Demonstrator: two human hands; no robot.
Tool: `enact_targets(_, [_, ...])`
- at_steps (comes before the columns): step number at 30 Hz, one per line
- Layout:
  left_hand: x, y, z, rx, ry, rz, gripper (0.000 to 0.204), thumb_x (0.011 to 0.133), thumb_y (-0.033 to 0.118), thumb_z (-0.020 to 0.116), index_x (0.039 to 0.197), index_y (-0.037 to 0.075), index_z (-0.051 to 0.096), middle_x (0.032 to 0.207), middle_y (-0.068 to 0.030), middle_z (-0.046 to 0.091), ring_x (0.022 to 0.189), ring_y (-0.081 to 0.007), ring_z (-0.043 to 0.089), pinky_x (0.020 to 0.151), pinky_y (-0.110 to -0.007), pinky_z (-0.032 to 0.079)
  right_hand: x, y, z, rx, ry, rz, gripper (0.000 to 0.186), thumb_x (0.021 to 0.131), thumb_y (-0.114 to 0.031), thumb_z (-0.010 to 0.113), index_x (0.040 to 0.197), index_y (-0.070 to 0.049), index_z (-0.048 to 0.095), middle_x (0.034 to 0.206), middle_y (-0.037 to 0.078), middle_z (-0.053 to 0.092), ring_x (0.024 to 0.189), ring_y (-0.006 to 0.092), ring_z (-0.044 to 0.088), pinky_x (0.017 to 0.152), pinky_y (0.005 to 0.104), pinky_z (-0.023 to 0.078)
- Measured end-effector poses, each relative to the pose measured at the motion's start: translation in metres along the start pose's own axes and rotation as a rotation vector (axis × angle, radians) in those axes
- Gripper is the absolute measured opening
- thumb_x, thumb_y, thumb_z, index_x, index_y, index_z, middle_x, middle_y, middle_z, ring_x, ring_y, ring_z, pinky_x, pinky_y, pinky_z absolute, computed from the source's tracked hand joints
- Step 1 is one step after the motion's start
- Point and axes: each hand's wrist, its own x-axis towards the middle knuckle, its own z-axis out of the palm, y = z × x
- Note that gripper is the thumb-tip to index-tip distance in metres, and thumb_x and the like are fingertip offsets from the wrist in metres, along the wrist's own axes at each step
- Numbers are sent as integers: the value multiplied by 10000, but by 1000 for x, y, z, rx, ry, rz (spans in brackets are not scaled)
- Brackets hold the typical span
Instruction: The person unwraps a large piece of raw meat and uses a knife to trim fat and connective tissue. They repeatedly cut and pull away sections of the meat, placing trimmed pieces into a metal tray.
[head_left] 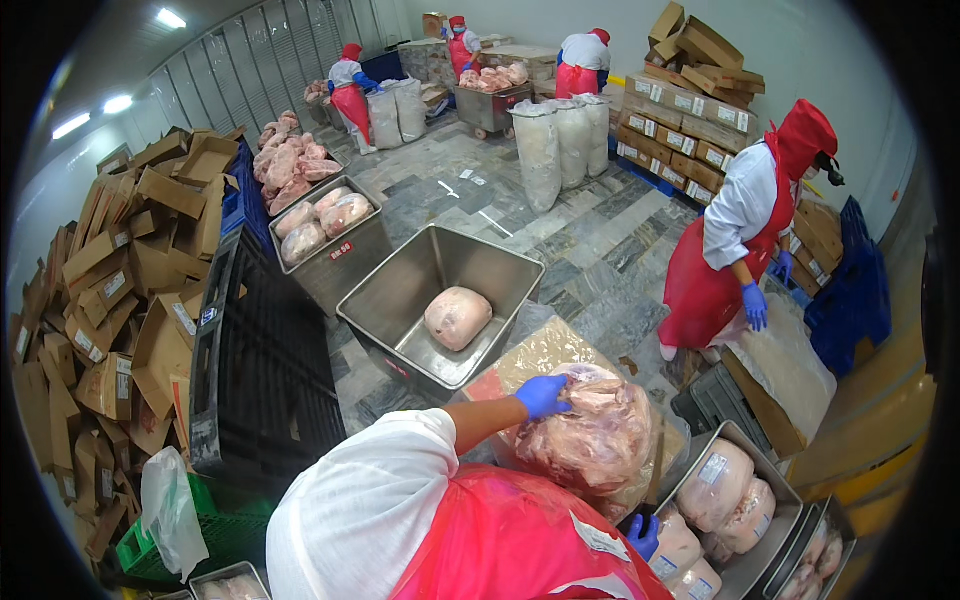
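A large slab of raw meat (590, 430) lies on a box (552, 345) covered in clear plastic, directly in front of my red apron. My left hand (543, 397), in a blue glove, grips the meat's left edge, its fingertips partly hidden by the folds. My right hand (643, 537), also blue-gloved, is low at the meat's near right side, by a metal tub (770, 545) of wrapped meat pieces (716, 485). Its fingers look curled; what they hold is hidden. Beyond the box stands a metal bin (440, 290) with one pale wrapped meat piece (458, 318) inside.
A co-worker (735, 230) in a red apron stands at the right, beside stacked boxes (690, 125). Other co-workers are at the back near filled clear bags (540, 155). Empty cartons (130, 280) pile up at the left behind a black pallet (255, 360).
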Motion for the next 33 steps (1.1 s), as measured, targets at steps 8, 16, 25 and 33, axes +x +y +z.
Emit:
enact_targets(8, [-8, 35, -3, 93, -120, -152, 487, 878, 390, 679, 1210, 43, 600, 1212, -211, 656, 1069, -391, 664, 925, -479, 524, 42, 64, 108, -306, -305, 274, 399, 980, -371, 544, 1128, 0, 550, 1055, 326, 665, 955, 515, 642, 799, 591, 487])
enact_targets(16, [-4, -1, -3, -5, -216, -194, 553, 885, 452, 683, 1255, 57, 573, 1172, -211, 671, 1049, -389, 670, 912, -476, 524, 141, 10, 91, -248, 55, -256, 221, 911, -85, 546, 1056, 54, 638, 1023, 266, 625, 1006, 434, 590, 925, 503, 454])
enact_targets(25, [13, 19, 9, 203, 65, -78, 553, 823, 306, 713, 1280, 28, 570, 1167, -234, 649, 1084, -380, 650, 927, -450, 531, 170, -147, 151, -385, -402, -792, 560, 746, -306, 761, 1274, -156, 652, 1289, 170, 588, 1202, 397, 536, 1014, 529, 426])
enact_targets(33, [16, -13, 30, -129, -26, -72, 350, 877, 262, 614, 1082, -3, 716, 1100, -271, 693, 985, -394, 698, 873, -475, 546, 147, -173, 182, -510, -407, -680, 468, 722, -309, 783, 1152, -140, 704, 1167, 167, 653, 1078, 371, 617, 916, 514, 480])
